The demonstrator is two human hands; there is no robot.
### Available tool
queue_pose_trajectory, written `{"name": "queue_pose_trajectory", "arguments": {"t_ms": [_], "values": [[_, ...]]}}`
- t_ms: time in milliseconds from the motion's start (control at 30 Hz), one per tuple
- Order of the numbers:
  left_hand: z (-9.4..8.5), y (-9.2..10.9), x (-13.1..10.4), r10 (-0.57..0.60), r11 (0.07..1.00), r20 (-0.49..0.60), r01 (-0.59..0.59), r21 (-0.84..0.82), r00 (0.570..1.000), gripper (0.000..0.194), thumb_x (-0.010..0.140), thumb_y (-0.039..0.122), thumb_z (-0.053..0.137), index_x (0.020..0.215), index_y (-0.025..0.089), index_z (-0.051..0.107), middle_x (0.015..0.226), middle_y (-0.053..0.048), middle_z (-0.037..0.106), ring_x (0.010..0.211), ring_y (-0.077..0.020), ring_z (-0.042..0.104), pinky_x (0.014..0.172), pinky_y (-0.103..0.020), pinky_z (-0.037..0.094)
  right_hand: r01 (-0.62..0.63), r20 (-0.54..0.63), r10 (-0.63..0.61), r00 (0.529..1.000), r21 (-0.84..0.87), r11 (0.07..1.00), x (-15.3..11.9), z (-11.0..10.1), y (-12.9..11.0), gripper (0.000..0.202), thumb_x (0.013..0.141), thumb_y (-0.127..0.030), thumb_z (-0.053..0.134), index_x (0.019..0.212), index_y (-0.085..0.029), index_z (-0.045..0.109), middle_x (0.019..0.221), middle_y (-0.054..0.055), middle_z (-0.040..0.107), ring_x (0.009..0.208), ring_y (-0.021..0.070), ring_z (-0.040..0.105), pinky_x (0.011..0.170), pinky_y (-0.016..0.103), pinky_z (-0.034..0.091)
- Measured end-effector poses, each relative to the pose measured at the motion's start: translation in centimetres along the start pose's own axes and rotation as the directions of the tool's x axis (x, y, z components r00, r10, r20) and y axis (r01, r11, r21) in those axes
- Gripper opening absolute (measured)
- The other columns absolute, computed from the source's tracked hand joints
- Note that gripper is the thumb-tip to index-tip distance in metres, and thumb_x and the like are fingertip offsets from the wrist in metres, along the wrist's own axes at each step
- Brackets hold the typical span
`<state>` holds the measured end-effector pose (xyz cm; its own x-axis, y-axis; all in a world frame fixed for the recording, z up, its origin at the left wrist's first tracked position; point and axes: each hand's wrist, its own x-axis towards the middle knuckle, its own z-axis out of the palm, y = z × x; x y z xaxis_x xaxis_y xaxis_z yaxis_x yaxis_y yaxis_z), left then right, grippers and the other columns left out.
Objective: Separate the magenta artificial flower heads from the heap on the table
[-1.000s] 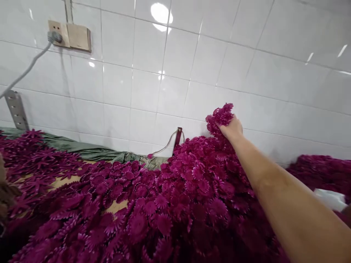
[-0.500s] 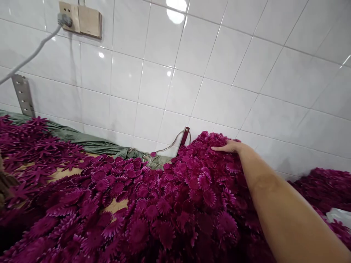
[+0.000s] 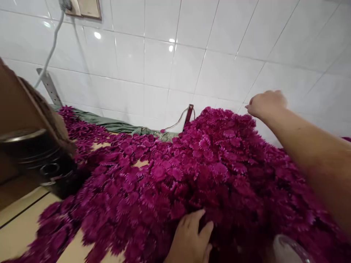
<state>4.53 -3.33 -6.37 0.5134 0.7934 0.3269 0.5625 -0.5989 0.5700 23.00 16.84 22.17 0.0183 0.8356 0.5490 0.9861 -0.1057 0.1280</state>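
Note:
A big heap of magenta flower-shaped petal pieces (image 3: 203, 160) with toothed edges spreads before me, tallest near the wall. My left hand (image 3: 192, 233) rests against its near side, thumb apart from the fingers, and grips nothing that I can see. Above the heap's far right side, close to the tiles, my right hand (image 3: 267, 104) is raised with its fingers curled in. Whatever may be inside those fingers is hidden, and the hand is slightly blurred. Narrow star-shaped magenta pieces (image 3: 79, 128) lie at the back left.
White tiles (image 3: 159, 65) back the work surface. At left are a black cylindrical object (image 3: 49, 164) and a brown panel (image 3: 24, 98). Green cloth (image 3: 115, 122) runs along the wall, by a dark upright bracket (image 3: 188, 116). A clear, rounded object (image 3: 290, 248) sits at bottom right.
My right hand has lifted off the top of the heap, moving right, and its fingers have curled. My left hand has come into view. The view has shifted, showing the black object.

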Motion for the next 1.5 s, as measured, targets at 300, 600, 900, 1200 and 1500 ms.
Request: {"name": "queue_pose_trajectory", "arguments": {"t_ms": [300, 600, 900, 1200, 1500], "values": [[-4.9, 2.6, -2.3, 0.029, 0.993, -0.246, -0.001, 0.116, 0.969, 0.023, 0.078, 0.011, 0.044, 0.089, 0.018, 0.063, 0.090, -0.008, 0.065, 0.086, -0.0187, 0.058, 0.077, -0.036, 0.047, 0.405, 0.032, -0.584, 0.811, 0.690, 0.600, -22.3, 4.3, -9.9, 0.030, 0.077, -0.028, 0.056, 0.105, -0.018, 0.063, 0.105, 0.010, 0.061, 0.100, 0.0217, 0.053, 0.088, 0.040, 0.042], [-9.7, -2.1, -9.1, -0.220, 0.865, -0.376, 0.358, 0.352, 0.900, 0.035, 0.080, 0.029, 0.045, 0.113, 0.019, 0.054, 0.117, -0.011, 0.056, 0.109, -0.0257, 0.049, 0.090, -0.045, 0.041, 0.454, 0.035, -0.539, 0.841, 0.496, 0.740, -29.5, 9.1, -9.7, 0.063, 0.066, -0.048, 0.063, 0.119, -0.016, 0.053, 0.134, 0.019, 0.037, 0.124, 0.0412, 0.023, 0.098, 0.057, 0.023], [-6.4, -0.8, -6.2, -0.323, 0.852, -0.150, 0.357, 0.384, 0.934, 0.047, 0.080, 0.033, 0.045, 0.124, 0.015, 0.045, 0.129, -0.015, 0.047, 0.119, -0.0301, 0.041, 0.097, -0.048, 0.035, 0.134, 0.221, -0.290, 0.931, 0.533, 0.836, -30.5, 11.7, -8.4, 0.086, 0.059, -0.058, 0.062, 0.127, -0.010, 0.039, 0.134, 0.024, 0.030, 0.123, 0.0396, 0.028, 0.093, 0.053, 0.034], [-4.3, 1.6, -3.3, -0.231, 0.939, 0.039, 0.212, 0.271, 0.972, 0.073, 0.067, 0.034, 0.063, 0.131, 0.016, 0.033, 0.138, -0.019, 0.032, 0.126, -0.0328, 0.028, 0.101, -0.050, 0.027, 0.145, -0.066, -0.129, 0.989, 0.476, 0.868, -32.4, 10.3, -4.3, 0.076, 0.066, -0.063, 0.052, 0.122, -0.012, 0.044, 0.133, 0.022, 0.030, 0.123, 0.0400, 0.024, 0.095, 0.057, 0.028], [-2.9, 0.6, -2.1, -0.206, 0.932, 0.074, 0.172, 0.320, 0.976, 0.062, 0.068, 0.012, 0.053, 0.128, 0.013, 0.037, 0.128, -0.018, 0.043, 0.118, -0.0307, 0.039, 0.096, -0.045, 0.036, -0.040, 0.268, -0.162, 0.950, 0.617, 0.786, -34.1, 11.3, -6.9, 0.091, 0.057, -0.046, 0.069, 0.131, -0.013, 0.029, 0.137, 0.023, 0.023, 0.125, 0.0372, 0.025, 0.096, 0.052, 0.031]]}}
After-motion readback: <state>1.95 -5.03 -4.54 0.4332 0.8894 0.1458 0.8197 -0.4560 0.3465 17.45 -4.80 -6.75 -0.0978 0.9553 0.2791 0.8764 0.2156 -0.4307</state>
